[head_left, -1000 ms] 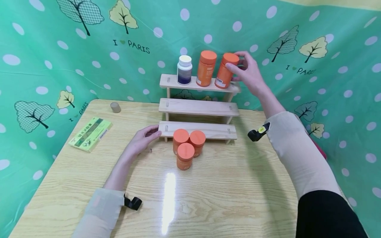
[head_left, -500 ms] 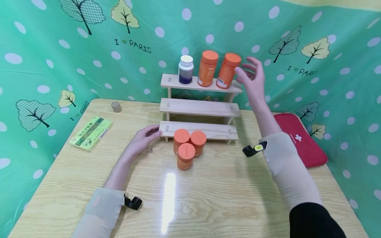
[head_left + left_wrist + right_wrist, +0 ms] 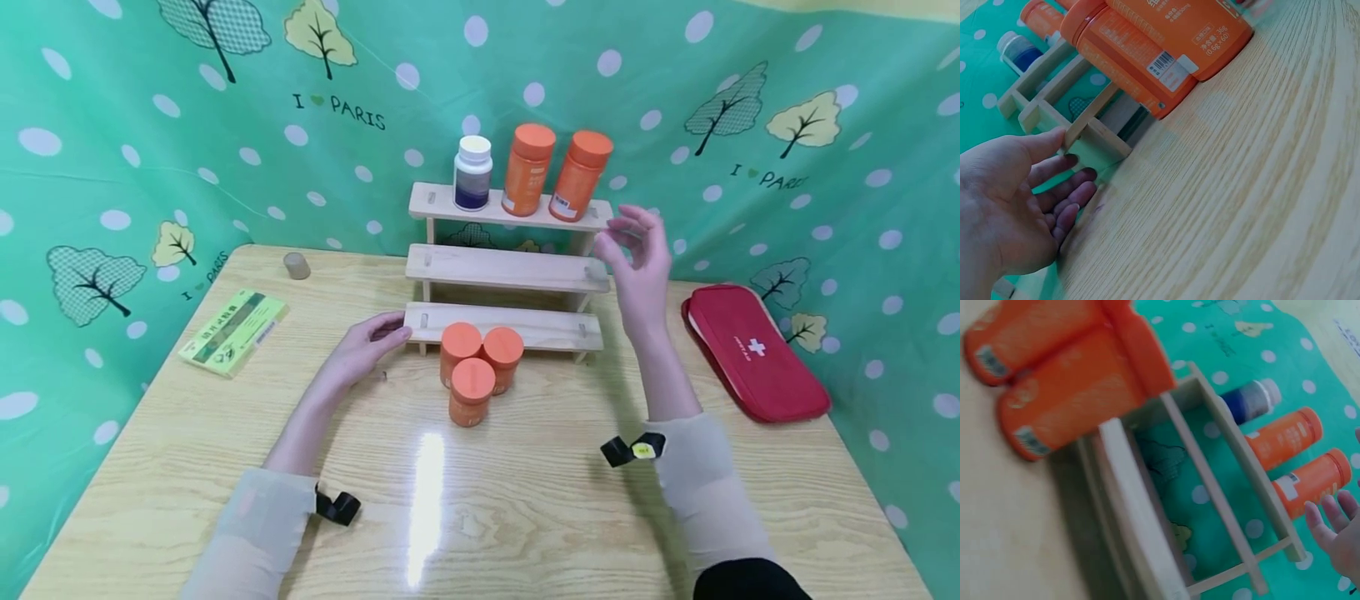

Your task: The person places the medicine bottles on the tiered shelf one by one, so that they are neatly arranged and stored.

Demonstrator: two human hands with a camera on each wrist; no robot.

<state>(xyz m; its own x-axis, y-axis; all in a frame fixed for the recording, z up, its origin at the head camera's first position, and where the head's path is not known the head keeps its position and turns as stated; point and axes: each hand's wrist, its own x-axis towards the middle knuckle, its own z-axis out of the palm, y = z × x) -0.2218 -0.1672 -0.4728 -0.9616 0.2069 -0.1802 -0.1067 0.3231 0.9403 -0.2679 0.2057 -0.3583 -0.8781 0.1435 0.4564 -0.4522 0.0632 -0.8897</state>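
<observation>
**Left hand (image 3: pixel 365 348) at the rack (image 3: pixel 506 270), right hand (image 3: pixel 642 271) free**

The left hand meets the left end of the bottom shelf (image 3: pixel 517 318), thumb at the wood, other fingers loosely bent; whether it pinches the board cannot be told. A light, steadying touch there should serve best: a tug might shake the top shelf (image 3: pixel 438 203), where the white bottle (image 3: pixel 472 177), the middle bottle (image 3: pixel 528 173) and the right bottle (image 3: pixel 581 177) stand in a row. The right hand, holding nothing, is near the rack's right end, fingers apart and softly bent, clear of the right bottle. A wide path past that bottle would be wise, since a brushed side could topple it.

Around them, a box (image 3: pixel 234 333) and a grey plug (image 3: pixel 297 266) lie at the table's left, out of the way. Three jars (image 3: pixel 472 387), grouped before the bottom shelf, hide part of its front edge and would hinder a low reach. A red pouch (image 3: pixel 761 358) lies to the right of the right hand.
</observation>
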